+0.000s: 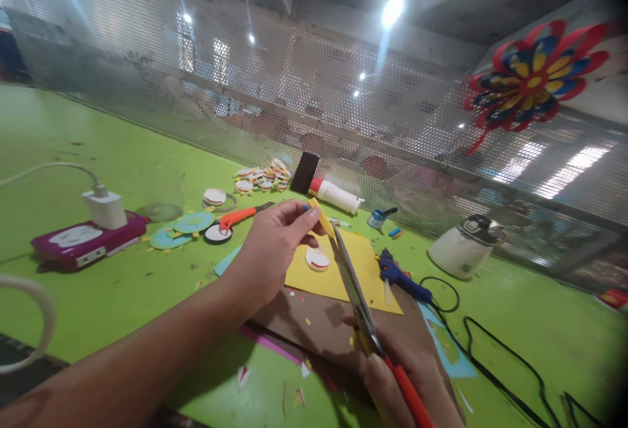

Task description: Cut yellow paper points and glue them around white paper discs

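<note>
Between its thumb and fingers, my left hand pinches a small yellow paper strip. My right hand is wrapped around the red-orange handle of a pair of scissors, whose blade tips meet the strip's lower end. Beneath the hands lies a yellow sheet on top of brown sheets. A small white disc with a red mark rests on the yellow sheet beside my left fingers. Whether the blades have cut into the strip I cannot tell.
A blue glue gun with a black cord lies at right, near a white-and-grey container. An orange-handled cutter, light-blue paper discs, a purple power box and a clear glass are at left. A phone leans behind.
</note>
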Demonstrator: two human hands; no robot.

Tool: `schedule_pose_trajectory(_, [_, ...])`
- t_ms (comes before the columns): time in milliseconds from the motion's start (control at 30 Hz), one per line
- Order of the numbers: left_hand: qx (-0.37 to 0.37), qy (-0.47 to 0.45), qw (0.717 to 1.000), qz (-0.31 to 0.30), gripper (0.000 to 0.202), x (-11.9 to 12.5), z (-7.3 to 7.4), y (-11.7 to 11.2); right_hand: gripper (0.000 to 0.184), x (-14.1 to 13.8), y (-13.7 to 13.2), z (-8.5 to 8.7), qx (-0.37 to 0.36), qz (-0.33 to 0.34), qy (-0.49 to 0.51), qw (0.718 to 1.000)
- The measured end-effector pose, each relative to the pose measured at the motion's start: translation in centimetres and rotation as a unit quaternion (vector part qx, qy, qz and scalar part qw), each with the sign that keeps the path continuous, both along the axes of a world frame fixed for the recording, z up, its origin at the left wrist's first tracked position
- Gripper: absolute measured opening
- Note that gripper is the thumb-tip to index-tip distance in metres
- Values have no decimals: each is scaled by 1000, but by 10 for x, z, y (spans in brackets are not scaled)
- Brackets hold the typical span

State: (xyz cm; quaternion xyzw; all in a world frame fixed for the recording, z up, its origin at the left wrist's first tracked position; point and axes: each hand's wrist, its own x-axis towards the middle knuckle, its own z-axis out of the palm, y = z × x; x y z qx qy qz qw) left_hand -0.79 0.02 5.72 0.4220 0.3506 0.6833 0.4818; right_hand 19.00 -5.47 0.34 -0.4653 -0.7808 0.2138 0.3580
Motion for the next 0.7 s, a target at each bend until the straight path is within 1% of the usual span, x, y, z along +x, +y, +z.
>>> schedule_pose_trajectory(133, [-6, 11, 1000, -13, 14, -2, 7, -4, 53, 2, 1, 1, -26, 9, 8, 1000])
schedule_pose_trajectory(233, [1, 13, 1000, -26, 12, -2, 9, -6, 50, 4, 1, 1, -20, 13, -10, 1000])
schedule_pose_trajectory(400, [16, 10, 999, -26, 14, -2, 5, -2, 46, 6, 0, -1, 22, 6, -8, 1000])
schedule_pose_trajectory(533, [15, 16, 999, -24, 13, -3, 4, 0, 47, 3, -1, 0, 2, 4, -5, 1000])
schedule_pose_trajectory(700, [7, 32, 999, -18, 14, -3, 5, -1, 47, 1, -2, 5, 0, 4, 3, 1000])
